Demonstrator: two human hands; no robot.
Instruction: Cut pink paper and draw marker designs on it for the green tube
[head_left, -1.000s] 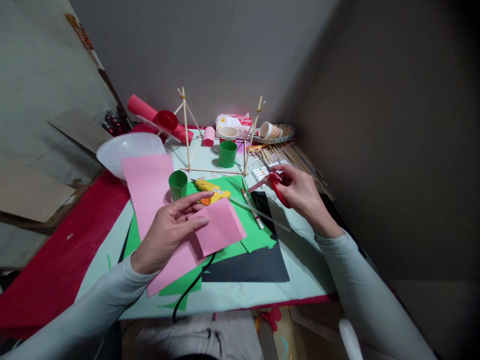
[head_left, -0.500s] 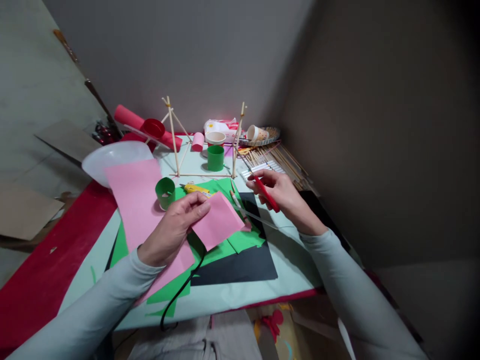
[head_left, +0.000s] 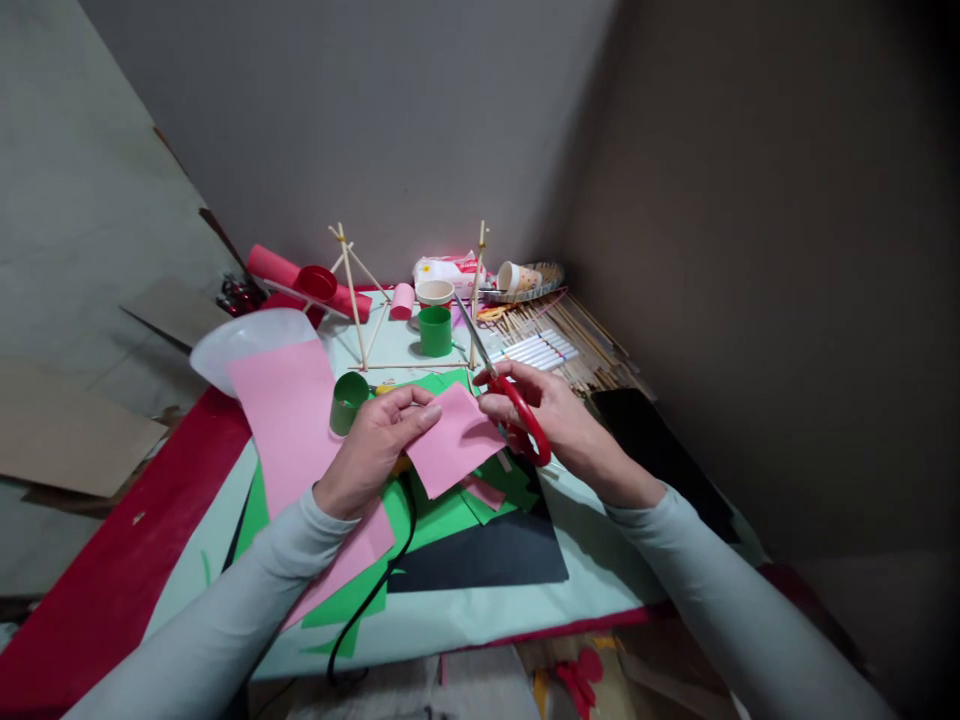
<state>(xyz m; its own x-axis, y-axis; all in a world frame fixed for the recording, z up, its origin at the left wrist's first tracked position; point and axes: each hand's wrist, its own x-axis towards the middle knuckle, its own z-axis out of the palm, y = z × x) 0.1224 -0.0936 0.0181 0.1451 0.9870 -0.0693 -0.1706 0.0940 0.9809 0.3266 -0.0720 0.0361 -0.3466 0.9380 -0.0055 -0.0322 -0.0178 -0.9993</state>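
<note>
My left hand (head_left: pixel 382 435) pinches a small square of pink paper (head_left: pixel 454 445) between thumb and fingers, above the table. My right hand (head_left: pixel 551 410) is wrapped round the red handles of a pair of scissors (head_left: pixel 524 415), whose metal blades point up and away, just beyond the paper's right side. Under my left forearm lies a large pink sheet (head_left: pixel 281 400), partly hidden. Left of the held square stands a green paper cylinder (head_left: pixel 349 402). Green paper pieces (head_left: pixel 435 518) and a black sheet (head_left: pixel 487 560) lie below my hands.
A stick frame (head_left: pixel 420 366) stands at the back around a green cylinder (head_left: pixel 435 332). Behind are a white bowl (head_left: pixel 435 292), a wipes pack (head_left: pixel 446 272) and a tipped paper cup (head_left: pixel 517 277). White markers (head_left: pixel 538 350) and wooden sticks (head_left: pixel 592 335) lie right. A black cord (head_left: pixel 375 580) crosses the papers.
My right hand has brought the scissors closer to the pink square, and the handles now show more fully. The whole view has shifted slightly. My left hand keeps its hold on the paper.
</note>
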